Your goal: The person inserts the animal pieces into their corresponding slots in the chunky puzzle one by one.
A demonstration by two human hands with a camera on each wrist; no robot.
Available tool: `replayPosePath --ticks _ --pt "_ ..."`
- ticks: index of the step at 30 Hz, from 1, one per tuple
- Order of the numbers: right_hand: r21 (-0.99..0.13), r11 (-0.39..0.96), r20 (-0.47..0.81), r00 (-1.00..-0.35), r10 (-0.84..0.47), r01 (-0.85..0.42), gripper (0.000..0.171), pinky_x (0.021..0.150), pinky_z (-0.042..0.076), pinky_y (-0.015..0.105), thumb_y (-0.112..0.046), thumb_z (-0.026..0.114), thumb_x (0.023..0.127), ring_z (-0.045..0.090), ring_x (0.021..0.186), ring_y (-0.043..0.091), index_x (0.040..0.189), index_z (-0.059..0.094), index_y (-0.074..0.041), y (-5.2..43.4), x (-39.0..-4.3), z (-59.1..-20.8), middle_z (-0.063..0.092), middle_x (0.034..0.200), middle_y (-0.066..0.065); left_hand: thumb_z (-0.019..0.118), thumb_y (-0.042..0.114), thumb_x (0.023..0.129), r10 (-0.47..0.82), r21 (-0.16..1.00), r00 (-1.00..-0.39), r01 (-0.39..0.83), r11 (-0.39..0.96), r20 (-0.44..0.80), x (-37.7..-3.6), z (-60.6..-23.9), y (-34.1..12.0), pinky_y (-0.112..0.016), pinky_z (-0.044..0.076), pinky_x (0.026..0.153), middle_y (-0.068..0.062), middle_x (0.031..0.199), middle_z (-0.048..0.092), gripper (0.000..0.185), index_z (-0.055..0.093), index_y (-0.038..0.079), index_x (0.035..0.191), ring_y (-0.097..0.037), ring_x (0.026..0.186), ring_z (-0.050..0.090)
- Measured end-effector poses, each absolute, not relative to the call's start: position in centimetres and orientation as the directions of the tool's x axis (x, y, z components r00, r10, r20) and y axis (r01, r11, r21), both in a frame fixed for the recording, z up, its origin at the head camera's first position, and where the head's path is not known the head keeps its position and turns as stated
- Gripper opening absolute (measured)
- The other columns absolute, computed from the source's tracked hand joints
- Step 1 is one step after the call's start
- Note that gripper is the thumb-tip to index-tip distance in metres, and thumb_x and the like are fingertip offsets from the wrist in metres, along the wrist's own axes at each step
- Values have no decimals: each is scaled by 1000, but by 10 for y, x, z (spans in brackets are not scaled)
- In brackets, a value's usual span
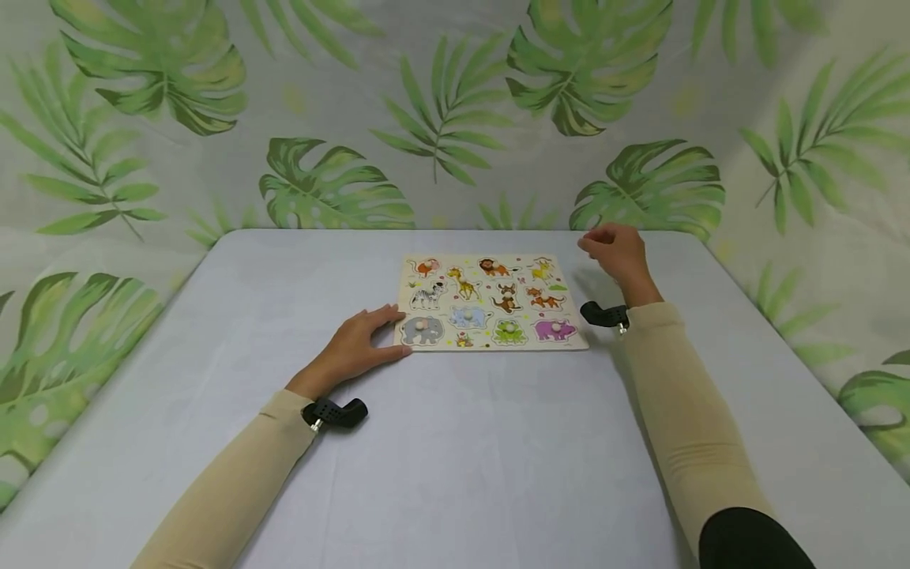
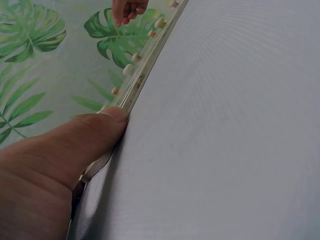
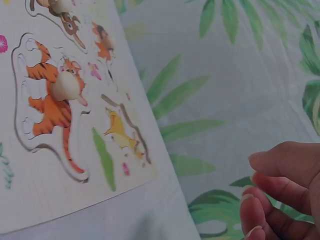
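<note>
A wooden peg puzzle board (image 1: pixel 487 341) with animal pieces lies flat on the table. In its front row are a grey elephant (image 1: pixel 430 333), a blue animal (image 1: pixel 478 319), a green frog (image 1: pixel 503 337) and a purple hippo (image 1: pixel 547 333). My left hand (image 1: pixel 359 345) holds the board's front left corner, thumb along the front edge and fingers at the left side. Beyond the far right corner, my right hand (image 1: pixel 620 257) hovers with loosely curled fingers and holds nothing. The right wrist view shows the tiger piece (image 3: pixel 50 112) with its round knob, left of that hand (image 3: pixel 285 192).
A white cloth covers the table (image 1: pixel 441 458). Behind it and at the sides hangs a leaf-patterned cloth (image 1: pixel 441 118). Each wrist wears a black camera mount, one on the left (image 1: pixel 337 412) and one on the right (image 1: pixel 603 314).
</note>
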State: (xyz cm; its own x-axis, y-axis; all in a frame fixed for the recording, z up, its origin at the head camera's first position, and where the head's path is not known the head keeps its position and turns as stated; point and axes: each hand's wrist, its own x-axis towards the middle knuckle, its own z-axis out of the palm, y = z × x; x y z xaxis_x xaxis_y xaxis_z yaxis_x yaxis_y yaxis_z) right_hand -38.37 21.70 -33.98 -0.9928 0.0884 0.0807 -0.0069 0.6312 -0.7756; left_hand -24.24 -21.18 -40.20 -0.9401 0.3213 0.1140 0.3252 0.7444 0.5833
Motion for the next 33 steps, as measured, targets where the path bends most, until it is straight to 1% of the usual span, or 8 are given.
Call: replayPosePath --ticks 3,5,10,12,19,26,33 --pt "-782 623 73 -993 88 -2 38 76 49 36 -34 65 92 59 101 34 115 64 -5 220 -384 -343 63 107 13 72 46 84 322 585 -940 324 744 112 -242 -402 -211 -46 18 118 -8 150 41 66 53 14 139 -27 140 33" --pt "-776 630 80 -994 79 -12 40 76 49 36 -36 64 92 59 101 34 117 64 -5 221 -383 -345 63 108 14 72 46 85 324 582 -939 328 744 115 -242 -401 -211 -46 18 118 -8 150 41 66 53 14 139 -27 140 33" --pt "-749 662 108 -992 67 -37 44 76 49 38 -40 63 92 58 94 29 117 64 -4 228 -380 -344 63 110 16 71 47 85 325 584 -938 331 741 119 -242 -400 -211 -48 18 118 -8 151 40 66 52 14 139 -28 140 32" --pt "-744 668 104 -992 75 -27 43 76 48 39 -39 63 92 57 93 26 117 63 -4 232 -379 -344 62 111 16 71 47 85 323 590 -939 328 738 118 -243 -400 -211 -48 18 118 -9 151 40 66 52 14 139 -28 141 32" --pt "-746 666 76 -990 116 21 45 81 47 39 -39 64 91 56 96 26 119 62 -3 245 -378 -349 61 114 16 71 48 84 314 593 -944 310 743 101 -241 -401 -212 -49 19 117 -8 151 39 67 52 15 139 -30 141 31" --pt "-757 652 62 -990 129 37 46 79 48 37 -39 63 92 58 101 30 121 61 -3 256 -377 -351 59 115 16 71 49 84 309 582 -945 312 751 107 -239 -400 -213 -51 19 117 -8 151 39 68 52 15 139 -32 141 31" --pt "-756 646 10 -984 180 111 43 82 47 38 -34 62 93 54 98 26 123 60 -2 267 -375 -361 57 116 15 71 49 84 316 581 -944 312 752 98 -240 -401 -212 -50 19 117 -8 152 38 67 52 15 140 -30 141 31"
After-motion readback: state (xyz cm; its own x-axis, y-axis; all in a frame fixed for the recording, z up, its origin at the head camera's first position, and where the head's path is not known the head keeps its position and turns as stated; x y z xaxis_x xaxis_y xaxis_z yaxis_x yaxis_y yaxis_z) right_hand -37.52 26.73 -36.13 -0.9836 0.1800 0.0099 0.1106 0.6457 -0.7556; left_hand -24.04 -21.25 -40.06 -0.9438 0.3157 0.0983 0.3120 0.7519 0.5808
